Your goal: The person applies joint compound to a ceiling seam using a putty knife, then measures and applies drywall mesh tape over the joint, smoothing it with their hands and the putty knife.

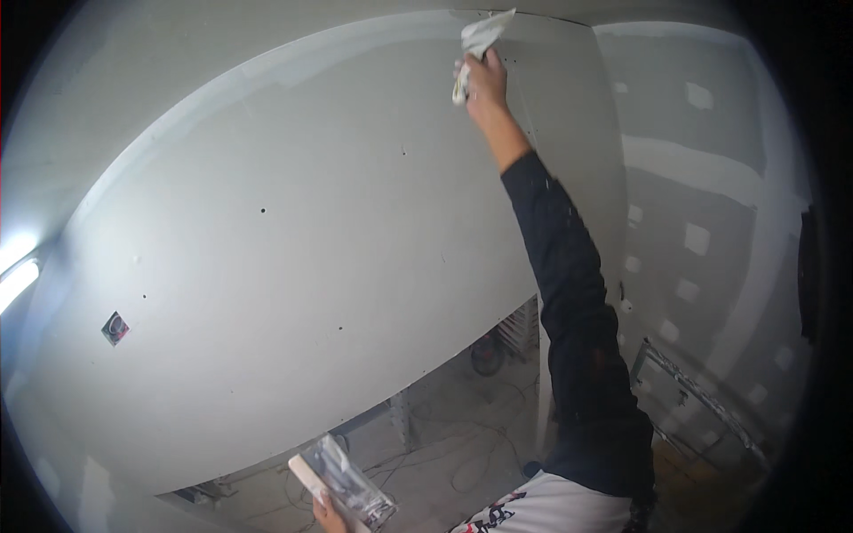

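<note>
At the top of the view my right hand is closed round a putty knife smeared with white compound. My arm is stretched up, and the blade is at the joint where the drywall panel meets the ceiling. Whether its edge touches the board, I cannot tell. Low in the view my left hand grips a long mud pan from its side. The pan's metal inside carries smears of compound, and part of the hand is cut off by the lower edge.
A junction box hole opens in the panel at left, near a bright tube light. Below the panel, cables trail over the floor. Patches of compound dot the right wall; a metal rail stands before it.
</note>
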Demonstrator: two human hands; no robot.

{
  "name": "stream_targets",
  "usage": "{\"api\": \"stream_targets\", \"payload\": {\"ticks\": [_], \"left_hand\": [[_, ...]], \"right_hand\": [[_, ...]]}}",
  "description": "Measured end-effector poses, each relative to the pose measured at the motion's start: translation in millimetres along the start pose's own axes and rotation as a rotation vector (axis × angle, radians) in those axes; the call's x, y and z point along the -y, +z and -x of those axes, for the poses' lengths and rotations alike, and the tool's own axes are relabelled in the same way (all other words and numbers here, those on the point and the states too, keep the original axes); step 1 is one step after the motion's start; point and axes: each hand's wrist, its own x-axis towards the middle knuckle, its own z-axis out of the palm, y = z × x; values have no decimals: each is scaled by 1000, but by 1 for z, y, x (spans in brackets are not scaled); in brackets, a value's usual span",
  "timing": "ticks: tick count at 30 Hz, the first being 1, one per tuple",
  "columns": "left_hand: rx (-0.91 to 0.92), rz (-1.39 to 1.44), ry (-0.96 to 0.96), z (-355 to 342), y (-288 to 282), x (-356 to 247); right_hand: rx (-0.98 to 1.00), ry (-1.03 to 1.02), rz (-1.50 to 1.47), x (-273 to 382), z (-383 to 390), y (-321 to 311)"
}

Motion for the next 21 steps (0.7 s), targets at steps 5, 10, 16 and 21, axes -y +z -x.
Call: {"api": "stream_targets", "payload": {"ticks": [5,10,16,21], "left_hand": [[-118,-144,-216,46,-55,17],[-233,-252,-217,77,-71,14],[-231,-290,-190,83,-75,17],[-236,-278,-173,81,-73,12]], "right_hand": [[45,-82,-75,-42,-134,7],[-150,-5,-40,-68,-156,7],[-70,-46,-106,-81,-193,3],[-61,-13,-134,-87,-182,22]]}}
